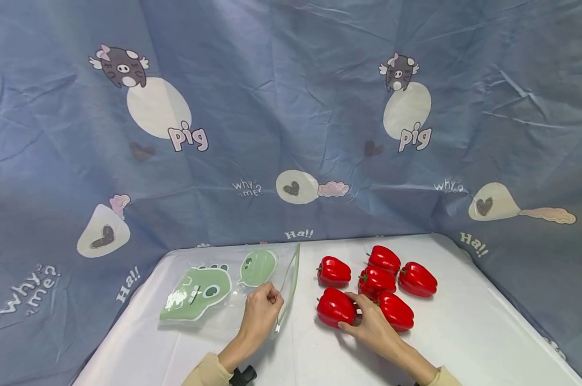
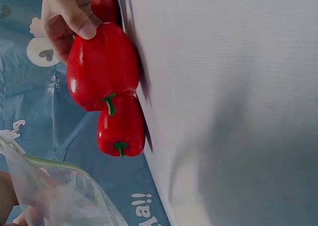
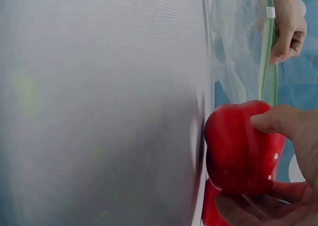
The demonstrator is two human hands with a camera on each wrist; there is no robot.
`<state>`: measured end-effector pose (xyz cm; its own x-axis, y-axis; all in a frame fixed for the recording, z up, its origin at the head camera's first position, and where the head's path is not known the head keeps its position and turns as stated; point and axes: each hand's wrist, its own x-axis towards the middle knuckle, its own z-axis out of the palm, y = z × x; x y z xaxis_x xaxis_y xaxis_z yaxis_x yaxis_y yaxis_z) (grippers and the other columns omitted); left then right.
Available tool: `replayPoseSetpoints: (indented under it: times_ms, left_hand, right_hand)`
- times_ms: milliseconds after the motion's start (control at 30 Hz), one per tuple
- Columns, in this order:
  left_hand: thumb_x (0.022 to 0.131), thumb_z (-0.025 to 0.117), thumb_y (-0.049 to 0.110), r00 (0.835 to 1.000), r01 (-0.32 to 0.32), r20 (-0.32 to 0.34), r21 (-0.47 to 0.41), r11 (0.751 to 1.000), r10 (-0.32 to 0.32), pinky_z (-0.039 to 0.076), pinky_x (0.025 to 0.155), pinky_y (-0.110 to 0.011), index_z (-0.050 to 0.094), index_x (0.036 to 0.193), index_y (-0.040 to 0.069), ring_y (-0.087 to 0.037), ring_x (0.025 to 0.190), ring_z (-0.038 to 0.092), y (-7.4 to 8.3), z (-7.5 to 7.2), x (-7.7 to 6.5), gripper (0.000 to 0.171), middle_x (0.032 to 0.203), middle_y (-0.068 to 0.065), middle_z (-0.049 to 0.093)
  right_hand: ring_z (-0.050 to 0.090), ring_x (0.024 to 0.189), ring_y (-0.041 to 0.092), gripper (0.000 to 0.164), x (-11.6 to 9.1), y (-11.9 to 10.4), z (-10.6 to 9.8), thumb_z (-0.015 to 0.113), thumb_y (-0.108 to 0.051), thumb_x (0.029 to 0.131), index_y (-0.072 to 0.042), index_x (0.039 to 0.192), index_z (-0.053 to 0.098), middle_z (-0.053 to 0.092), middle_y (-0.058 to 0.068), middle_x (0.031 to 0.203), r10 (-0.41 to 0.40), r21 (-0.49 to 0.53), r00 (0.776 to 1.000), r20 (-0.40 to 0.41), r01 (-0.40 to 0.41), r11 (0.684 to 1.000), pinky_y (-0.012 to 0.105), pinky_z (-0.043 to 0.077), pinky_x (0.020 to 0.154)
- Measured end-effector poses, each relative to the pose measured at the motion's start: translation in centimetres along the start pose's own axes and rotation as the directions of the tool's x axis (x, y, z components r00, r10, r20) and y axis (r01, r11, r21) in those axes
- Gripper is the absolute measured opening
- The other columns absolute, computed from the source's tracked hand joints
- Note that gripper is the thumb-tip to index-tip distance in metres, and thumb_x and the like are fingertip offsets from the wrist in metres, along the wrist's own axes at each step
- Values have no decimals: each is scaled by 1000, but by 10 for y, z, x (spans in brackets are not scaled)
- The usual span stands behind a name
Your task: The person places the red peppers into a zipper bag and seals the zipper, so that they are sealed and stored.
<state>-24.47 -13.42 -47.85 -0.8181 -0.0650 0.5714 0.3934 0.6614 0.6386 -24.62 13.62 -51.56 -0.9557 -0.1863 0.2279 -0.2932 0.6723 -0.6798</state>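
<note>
A clear zip bag (image 1: 213,321) with green cartoon prints lies on the left of the table, its green-edged mouth facing right. My left hand (image 1: 262,311) pinches the upper layer of the bag near that mouth, lifting it a little. A red bell pepper (image 1: 336,307) is gripped by my right hand (image 1: 375,328), thumb on the near side and fingers on the far side. In the right wrist view the same pepper (image 3: 243,146) sits between thumb and fingers. In the left wrist view its green stem (image 2: 109,104) points toward the bag.
Several more red bell peppers (image 1: 418,279) lie grouped behind and to the right of my right hand; one pepper (image 1: 334,272) sits slightly apart. The white table (image 1: 469,332) meets a blue printed curtain (image 1: 252,134) at its back and sides.
</note>
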Motion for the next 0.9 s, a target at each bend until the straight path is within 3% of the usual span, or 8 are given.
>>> replayPoseSetpoints:
  times_ms: [267, 467, 700, 900]
  left_hand:
    - [74, 66, -5, 1000, 4, 16, -31, 1000, -4, 45, 52, -16, 57, 64, 14, -1, 57, 48, -6, 3, -3, 24, 62, 8, 55]
    - [74, 67, -6, 1000, -12, 9, -35, 999, 12, 46, 53, -16, 58, 65, 13, -2, 58, 49, -7, 5, -3, 23, 63, 6, 55]
    - [75, 67, -4, 1000, 23, 21, -27, 999, -22, 46, 54, -17, 60, 67, 13, -1, 58, 50, -6, 6, -3, 20, 64, 6, 57]
    - [76, 67, -3, 999, 42, 27, -41, 998, -41, 46, 53, -17, 61, 68, 12, -1, 58, 50, -5, 5, -2, 18, 64, 6, 56]
  right_hand:
    - [60, 107, 12, 72, -2, 1, 2, 85, -30, 69, -16, 132, 53, 62, -5, 116, -2, 21, 1000, -27, 2, 1000, 25, 56, 85]
    - [59, 110, 13, 73, -2, 1, 3, 85, -29, 69, -15, 134, 53, 61, -5, 119, -2, 24, 999, -47, 3, 1000, 33, 56, 90]
    - [58, 111, 13, 73, -1, 0, 2, 84, -28, 70, -14, 135, 53, 60, -4, 123, -14, 19, 998, -65, 16, 1000, 41, 52, 96]
    - [58, 108, 11, 72, 2, -3, -3, 84, -25, 70, -16, 134, 53, 59, -7, 118, -4, 65, 998, -59, 8, 998, 31, 57, 88]
